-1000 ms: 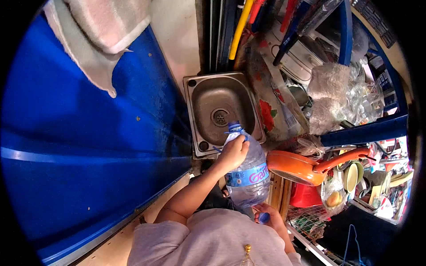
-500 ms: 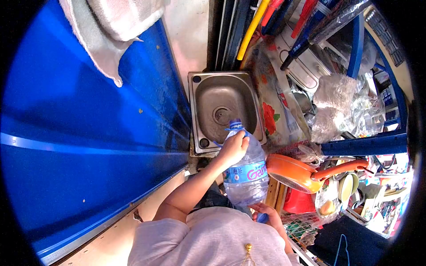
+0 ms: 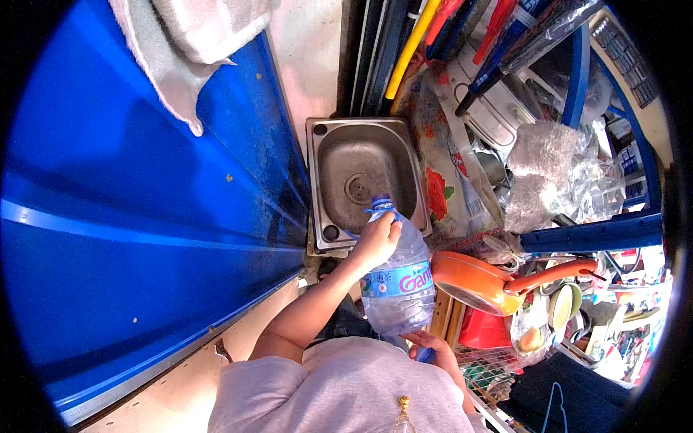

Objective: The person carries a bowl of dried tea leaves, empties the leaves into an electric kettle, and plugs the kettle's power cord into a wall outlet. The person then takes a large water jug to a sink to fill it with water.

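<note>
A large clear plastic water bottle with a blue printed label is tilted, its blue-ringed neck over the near edge of the steel sink. My left hand is closed on the bottle's handle just below the neck. Near the bottle's base is my right hand, its fingers curled round a small blue thing that I cannot make out. Whether the right fingertips touch the base is unclear. No water stream shows in the sink.
A blue metal panel runs along the left, with a pale towel hanging above. Close to the bottle on the right is an orange frying pan. Behind it stand a blue rack and plastic bags.
The bottle and both hands have shifted very slightly to the left in view. My grip stays the same.
</note>
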A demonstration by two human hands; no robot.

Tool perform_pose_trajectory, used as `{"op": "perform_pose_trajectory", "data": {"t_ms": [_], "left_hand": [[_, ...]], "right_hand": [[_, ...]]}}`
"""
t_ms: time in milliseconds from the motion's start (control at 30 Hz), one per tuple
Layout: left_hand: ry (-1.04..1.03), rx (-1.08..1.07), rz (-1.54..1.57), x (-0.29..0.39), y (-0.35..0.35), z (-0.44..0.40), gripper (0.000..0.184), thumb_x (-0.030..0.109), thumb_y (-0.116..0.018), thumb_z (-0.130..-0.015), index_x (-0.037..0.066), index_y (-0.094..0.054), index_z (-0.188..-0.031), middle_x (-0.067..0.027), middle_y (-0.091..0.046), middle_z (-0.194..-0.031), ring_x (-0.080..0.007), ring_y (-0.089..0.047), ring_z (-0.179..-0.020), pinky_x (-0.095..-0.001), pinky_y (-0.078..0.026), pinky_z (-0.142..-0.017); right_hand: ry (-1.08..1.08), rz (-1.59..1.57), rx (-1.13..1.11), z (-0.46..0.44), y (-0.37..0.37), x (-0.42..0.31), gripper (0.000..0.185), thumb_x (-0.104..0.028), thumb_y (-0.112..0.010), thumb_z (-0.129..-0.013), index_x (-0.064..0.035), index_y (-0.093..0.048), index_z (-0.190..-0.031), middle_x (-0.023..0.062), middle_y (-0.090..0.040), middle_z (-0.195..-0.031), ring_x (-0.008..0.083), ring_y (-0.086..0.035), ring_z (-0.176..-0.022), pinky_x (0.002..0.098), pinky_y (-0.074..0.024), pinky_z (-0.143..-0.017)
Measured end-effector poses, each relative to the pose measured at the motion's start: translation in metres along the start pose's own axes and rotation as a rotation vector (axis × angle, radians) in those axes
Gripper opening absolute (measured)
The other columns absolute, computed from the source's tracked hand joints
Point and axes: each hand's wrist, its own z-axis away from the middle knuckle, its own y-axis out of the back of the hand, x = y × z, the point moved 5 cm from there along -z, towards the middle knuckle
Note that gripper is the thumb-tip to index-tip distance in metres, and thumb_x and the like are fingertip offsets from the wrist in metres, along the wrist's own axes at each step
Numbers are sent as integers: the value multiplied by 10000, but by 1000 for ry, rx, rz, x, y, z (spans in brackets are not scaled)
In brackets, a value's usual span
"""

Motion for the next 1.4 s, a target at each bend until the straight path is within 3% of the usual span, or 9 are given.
{"op": "perform_pose_trajectory", "data": {"t_ms": [33, 467, 733, 1400], "left_hand": [[10, -3, -6, -1, 0, 0, 212, 194, -473, -850, -16, -451, -830, -264, -520, -704, -432, -526, -719, -478, -388, -596], [-10, 32, 78, -3, 5, -2, 212, 184, -457, -858, -28, -454, -834, -259, -522, -736, -428, -519, -727, -454, -388, -609], [27, 4, 45, -8, 7, -6, 221, 194, -461, -856, -23, -459, -815, -257, -523, -739, -428, -522, -736, -450, -391, -615], [-18, 71, 135, -18, 4, -11, 227, 197, -473, -848, -15, -454, -767, -249, -514, -682, -415, -528, -684, -447, -385, -578]], "right_hand": [[-7, -52, -12, 1, -3, -1, 569, -114, -516, -659, 80, -396, -1180, 173, -512, -1122, 170, -565, -657, 274, -468, -578], [26, -83, 6, 5, 1, 1, 499, -110, -534, -692, 65, -406, -1142, 181, -491, -1147, 198, -566, -657, 305, -481, -591], [-9, -95, -93, 3, -4, -1, 468, -91, -523, -707, 67, -405, -1132, 185, -478, -1161, 205, -563, -664, 312, -485, -587], [-32, -88, -51, 7, -11, -9, 585, -141, -573, -676, 83, -389, -1183, 160, -521, -1095, 168, -569, -649, 292, -490, -589]]}}
